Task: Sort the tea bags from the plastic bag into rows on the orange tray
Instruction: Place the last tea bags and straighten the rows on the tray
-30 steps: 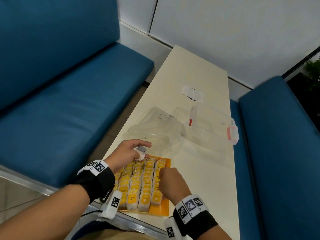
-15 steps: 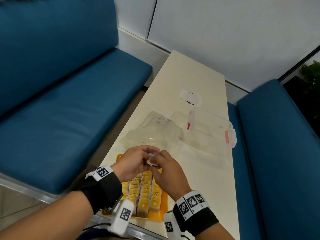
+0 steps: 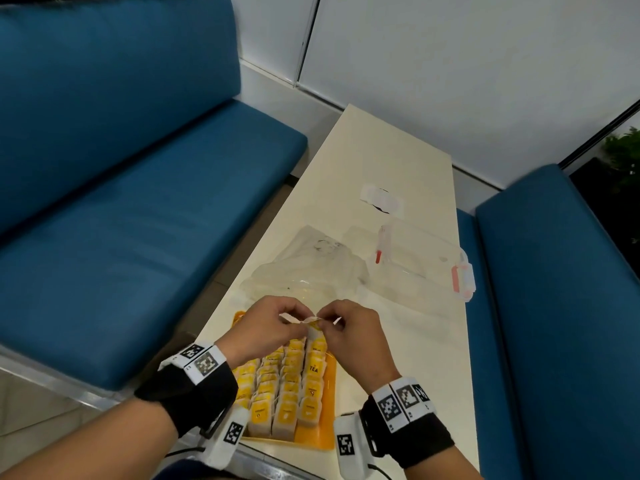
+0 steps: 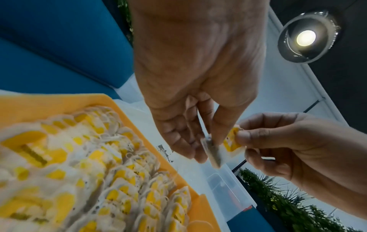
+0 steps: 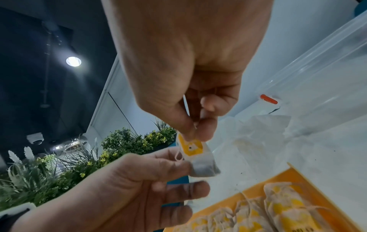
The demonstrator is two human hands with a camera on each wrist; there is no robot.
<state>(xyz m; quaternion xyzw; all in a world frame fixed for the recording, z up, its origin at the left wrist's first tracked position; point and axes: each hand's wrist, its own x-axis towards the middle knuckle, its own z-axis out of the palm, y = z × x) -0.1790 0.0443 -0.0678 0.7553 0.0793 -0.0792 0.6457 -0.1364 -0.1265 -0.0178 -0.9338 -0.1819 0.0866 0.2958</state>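
Both hands hold one tea bag (image 3: 310, 320) just above the far end of the orange tray (image 3: 331, 393). My left hand (image 3: 300, 315) pinches its pouch end (image 4: 213, 155) between thumb and fingers (image 4: 206, 141). The thumb and forefinger of my right hand (image 3: 325, 318) pinch the end with the yellow tag (image 5: 191, 146). Rows of yellow-tagged tea bags (image 3: 287, 386) fill the tray, which also shows in the left wrist view (image 4: 79, 97). The clear plastic bag (image 3: 311, 271) lies crumpled just beyond the tray; I see no tea bags in it.
A clear plastic box (image 3: 426, 268) with red latches lies right of the bag. Farther back on the narrow cream table (image 3: 398, 161) is a white slip of paper (image 3: 381, 200). Blue benches flank the table, left (image 3: 138, 237) and right (image 3: 554, 306).
One second ago the left hand alone held the tea bag while the right fist rested on the tray's rows. The right hand has since risen and taken the bag's other end.
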